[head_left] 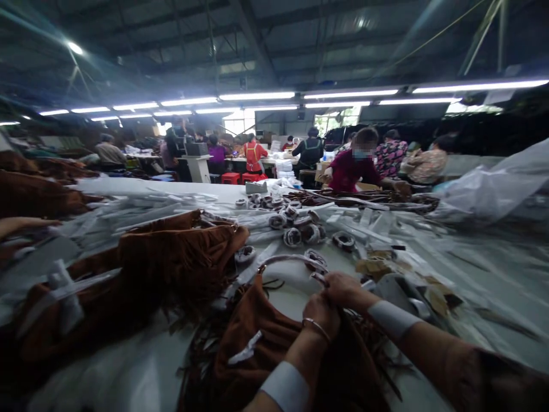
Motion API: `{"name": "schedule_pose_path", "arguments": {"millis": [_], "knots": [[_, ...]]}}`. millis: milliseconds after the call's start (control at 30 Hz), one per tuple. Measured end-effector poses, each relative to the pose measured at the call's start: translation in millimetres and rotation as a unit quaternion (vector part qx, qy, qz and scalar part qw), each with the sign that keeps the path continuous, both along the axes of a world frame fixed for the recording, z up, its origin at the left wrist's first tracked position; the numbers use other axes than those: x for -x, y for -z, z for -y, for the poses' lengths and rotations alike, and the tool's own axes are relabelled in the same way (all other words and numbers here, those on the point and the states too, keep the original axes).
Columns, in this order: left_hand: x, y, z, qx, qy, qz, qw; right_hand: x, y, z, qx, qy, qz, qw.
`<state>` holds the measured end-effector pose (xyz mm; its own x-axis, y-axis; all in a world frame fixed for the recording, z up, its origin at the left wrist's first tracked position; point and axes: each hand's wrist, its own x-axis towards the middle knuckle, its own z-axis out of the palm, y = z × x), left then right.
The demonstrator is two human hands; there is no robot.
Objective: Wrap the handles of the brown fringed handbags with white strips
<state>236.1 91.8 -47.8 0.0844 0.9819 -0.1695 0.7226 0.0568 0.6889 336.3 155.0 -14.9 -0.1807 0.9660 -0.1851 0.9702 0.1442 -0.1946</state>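
A brown fringed bag (257, 320) lies in front of me, with a scrap of white wrapping on it. Its handle (287, 258), wrapped in pale material, arches up from a metal ring at the left and runs round to my hands. My left hand (321, 315), with a bracelet at the wrist, is closed at the right side of the bag's opening. Just above it and touching it, my right hand (343, 289) is closed on the end of the wrapped handle. What the left fingers hold is hidden. Both wrists carry pale bands.
Another brown fringed bag (171, 252) lies at the left. Wrapped coils (293, 236) and white strips (364, 229) cover the table's middle. A grey object (394, 294) sits right of my hands. Across the table a masked person (349, 171) reaches over dark straps; a hand (21, 225) shows far left.
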Motion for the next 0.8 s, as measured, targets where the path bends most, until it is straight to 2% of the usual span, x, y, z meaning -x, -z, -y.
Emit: {"name": "schedule_pose_path", "arguments": {"millis": [200,400,500,600,700,800], "knots": [[6,15.2,3,-0.057,0.016,-0.021,0.998,9,4.1,-2,-0.014,0.021,0.018,1.0],[5,14.7,4,-0.054,0.031,-0.036,0.997,2,9.7,-1,-0.021,0.03,-0.018,0.999],[5,13.9,2,-0.045,0.028,-0.042,0.998,-7,11.3,5,-0.031,0.055,-0.043,0.997],[6,14.4,0,-0.042,0.029,-0.047,0.998,-21,20.3,22,-0.041,0.102,-0.063,0.992],[8,15.4,-1,-0.04,0.025,-0.057,0.997,-35,41.1,51,-0.021,0.146,-0.122,0.981],[9,13.0,-1,-0.036,0.021,-0.075,0.996,-41,61.8,85,0.031,0.142,-0.211,0.967]]}}
